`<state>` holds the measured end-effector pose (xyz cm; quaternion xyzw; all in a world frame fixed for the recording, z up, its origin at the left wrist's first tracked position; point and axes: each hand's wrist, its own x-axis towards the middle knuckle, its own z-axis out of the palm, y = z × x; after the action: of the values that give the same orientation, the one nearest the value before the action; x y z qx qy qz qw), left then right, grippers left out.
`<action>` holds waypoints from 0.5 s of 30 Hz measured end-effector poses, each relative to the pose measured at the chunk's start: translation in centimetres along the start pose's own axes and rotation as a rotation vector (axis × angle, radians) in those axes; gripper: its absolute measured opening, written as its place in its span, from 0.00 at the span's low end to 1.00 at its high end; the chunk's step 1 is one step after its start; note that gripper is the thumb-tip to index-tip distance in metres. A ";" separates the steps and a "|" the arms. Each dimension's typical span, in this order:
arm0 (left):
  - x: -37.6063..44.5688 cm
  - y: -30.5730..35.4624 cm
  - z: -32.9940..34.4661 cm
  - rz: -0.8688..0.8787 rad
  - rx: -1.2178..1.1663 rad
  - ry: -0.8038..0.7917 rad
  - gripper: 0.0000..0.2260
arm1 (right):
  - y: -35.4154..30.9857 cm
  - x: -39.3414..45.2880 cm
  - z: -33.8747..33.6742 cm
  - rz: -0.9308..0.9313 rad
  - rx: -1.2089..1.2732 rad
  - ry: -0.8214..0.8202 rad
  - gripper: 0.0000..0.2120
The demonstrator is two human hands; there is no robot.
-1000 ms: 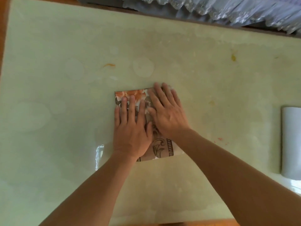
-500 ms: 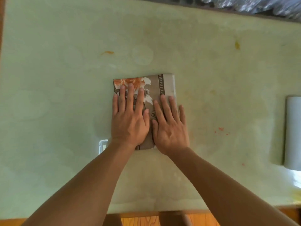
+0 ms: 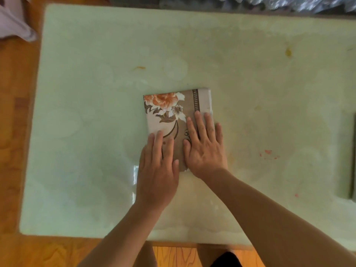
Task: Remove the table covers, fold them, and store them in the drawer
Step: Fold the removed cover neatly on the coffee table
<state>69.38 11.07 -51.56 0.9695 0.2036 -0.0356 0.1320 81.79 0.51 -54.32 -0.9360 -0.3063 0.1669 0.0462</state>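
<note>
The folded floral table cover [image 3: 173,120] — a compact tan-and-white cloth rectangle printed with an orange flower — lies near the middle of the pale green table [image 3: 86,112]. Both hands have slid toward the person over the last second: the left hand [image 3: 158,174], which covered the cloth's upper left, now rests flat at its near left corner, partly off the edge, and the right hand [image 3: 206,149] has drawn back to the near right part. The fingers [image 3: 200,124] of both lie straight and slightly spread, pressing, gripping nothing. More of the print shows, so the smoothing stroke looks nearly finished — folding of this cover seems done, and carrying it to the drawer, not in view, likely comes next
</note>
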 end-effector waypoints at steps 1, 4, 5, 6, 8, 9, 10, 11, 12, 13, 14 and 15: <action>0.2 -0.2 0.5 0.034 0.030 -0.030 0.26 | 0.0 0.1 0.0 -0.007 0.012 -0.006 0.29; 0.9 -0.9 2.1 -0.011 0.111 -0.120 0.27 | -0.2 -0.1 -0.3 0.005 0.008 -0.013 0.30; 0.8 -1.0 2.5 -0.018 0.138 -0.135 0.27 | -0.8 -0.2 -0.5 0.006 0.004 0.004 0.31; 0.6 -1.1 2.8 -0.012 0.154 -0.142 0.28 | -1.7 -0.4 -0.9 -0.005 0.038 0.033 0.31; 0.3 -1.0 2.6 0.017 0.167 -0.140 0.32 | -4.1 -0.6 -1.7 -0.127 0.194 0.087 0.27; 0.3 -0.9 2.4 0.033 0.185 -0.153 0.34 | -5.2 -0.6 -1.8 -0.227 0.271 0.097 0.25; 0.4 -0.8 2.4 0.042 0.204 -0.172 0.34 | -5.9 -0.6 -1.7 -0.316 0.335 0.089 0.25; 0.4 -0.8 2.6 0.041 0.210 -0.181 0.33 | -6.2 -0.4 -1.6 -0.373 0.398 0.061 0.25; 0.5 -0.8 2.7 0.031 0.201 -0.188 0.33 | -6.0 -0.2 -1.3 -0.387 0.465 0.033 0.26; 0.5 -1.0 2.8 0.026 0.195 -0.200 0.34 | -5.6 0.0 -0.9 -0.369 0.537 0.020 0.27; 0.6 -1.2 3.0 0.025 0.202 -0.209 0.35 | -5.2 0.2 -0.5 -0.348 0.599 0.029 0.27; 0.6 -1.3 3.1 0.026 0.198 -0.204 0.34 | -4.8 0.3 -0.3 -0.343 0.642 0.055 0.27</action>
<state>69.38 11.60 -54.94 0.9717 0.1718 -0.1521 0.0561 79.44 4.51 -53.21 -0.8130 -0.3894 0.2190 0.3734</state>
